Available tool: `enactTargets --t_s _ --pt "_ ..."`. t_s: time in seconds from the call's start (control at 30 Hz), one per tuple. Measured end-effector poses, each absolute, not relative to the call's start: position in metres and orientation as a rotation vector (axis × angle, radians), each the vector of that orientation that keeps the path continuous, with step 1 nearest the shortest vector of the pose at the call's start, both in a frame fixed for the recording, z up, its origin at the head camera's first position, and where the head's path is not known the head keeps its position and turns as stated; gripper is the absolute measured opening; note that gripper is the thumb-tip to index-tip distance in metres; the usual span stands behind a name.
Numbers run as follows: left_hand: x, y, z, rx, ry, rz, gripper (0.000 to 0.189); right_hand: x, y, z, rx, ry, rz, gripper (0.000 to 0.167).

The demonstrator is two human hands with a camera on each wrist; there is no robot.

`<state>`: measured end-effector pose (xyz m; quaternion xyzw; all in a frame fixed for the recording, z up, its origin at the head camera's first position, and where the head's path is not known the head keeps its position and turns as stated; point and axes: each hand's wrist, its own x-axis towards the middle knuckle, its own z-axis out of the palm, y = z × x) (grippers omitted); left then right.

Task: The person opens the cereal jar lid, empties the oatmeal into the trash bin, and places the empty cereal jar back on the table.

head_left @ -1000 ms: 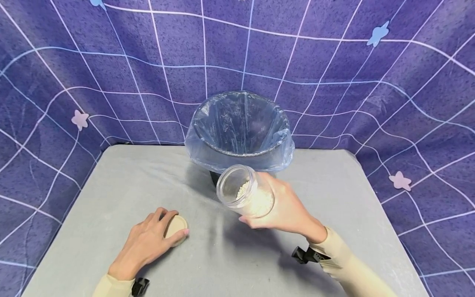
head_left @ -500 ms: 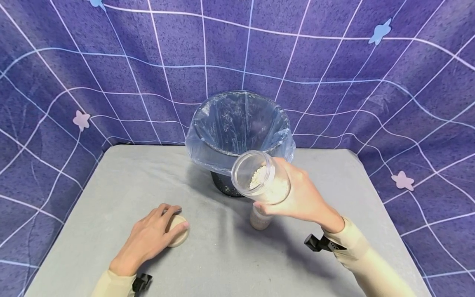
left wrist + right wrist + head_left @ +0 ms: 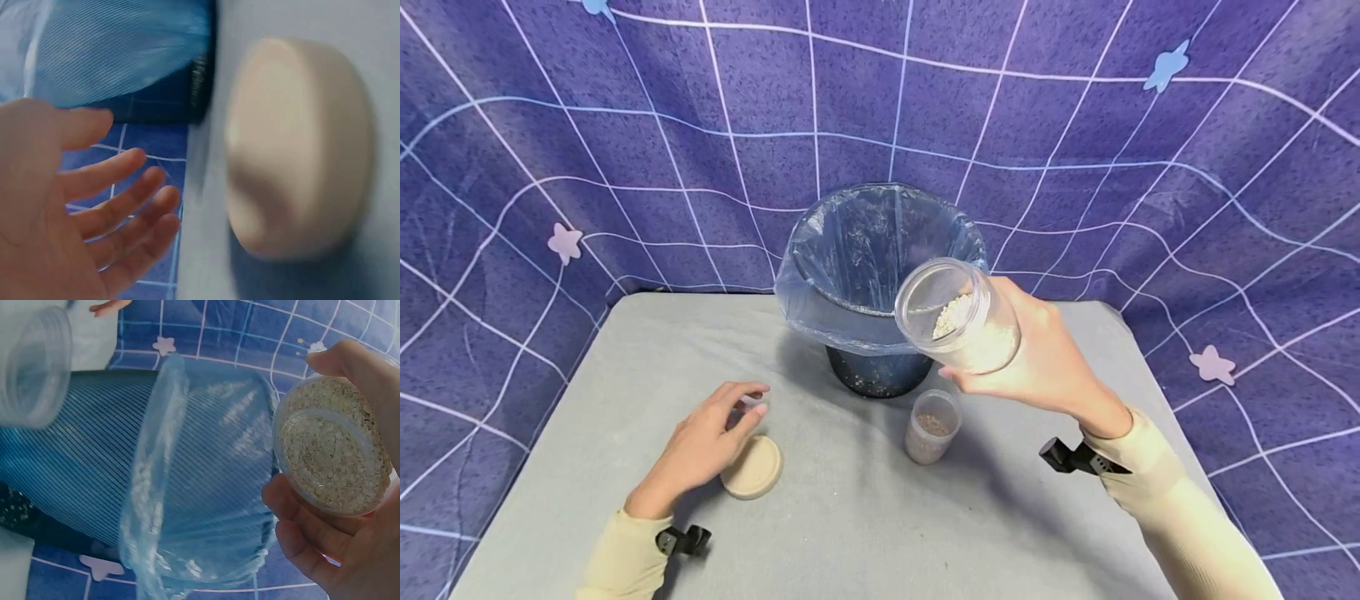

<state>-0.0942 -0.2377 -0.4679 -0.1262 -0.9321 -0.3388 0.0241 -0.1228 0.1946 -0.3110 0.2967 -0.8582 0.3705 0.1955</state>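
Observation:
My right hand [image 3: 1045,358] grips a clear jar [image 3: 996,337], tilted with its mouth toward the left, at the front right rim of the bin. Pale flaky grains [image 3: 328,453] show through its bottom in the right wrist view. My left hand [image 3: 700,437] holds nothing; its fingers are apart and loosely bent. Just below it, a round beige lid [image 3: 752,468] lies flat on the table, and the left wrist view shows a gap between hand and lid. A second, smaller clear jar [image 3: 932,429] stands upright on the table, with brownish grains low inside.
A dark bin [image 3: 880,375] stands at the back middle, lined with a blue plastic bag [image 3: 842,325] folded over its rim. Grey cloth covers the table [image 3: 670,342]. Behind hangs a purple curtain [image 3: 715,150] with a grid pattern and stars.
My right hand has carried the tilted jar up, back and to the right, uncovering the smaller jar. My left hand has let go of the beige lid and lifted off it.

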Motion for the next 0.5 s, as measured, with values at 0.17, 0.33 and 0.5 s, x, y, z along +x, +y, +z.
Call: enactTargets --t_s 0.17,0.33,0.5 --pt "-0.113 -0.241 -0.454 -0.224 -2.711 -1.357 0.037 -0.13 0.197 -0.303 0.793 -2.39 0.994 0.091" --pt "-0.132 -0.234 -0.429 -0.123 -2.567 -1.479 0.041 -0.139 0.2 -0.296 0.773 -2.389 0.965 0.086" --pt "-0.151 -0.219 -0.404 -0.097 -2.447 -1.606 0.049 -0.147 0.202 -0.291 0.747 -2.41 0.926 0.086"
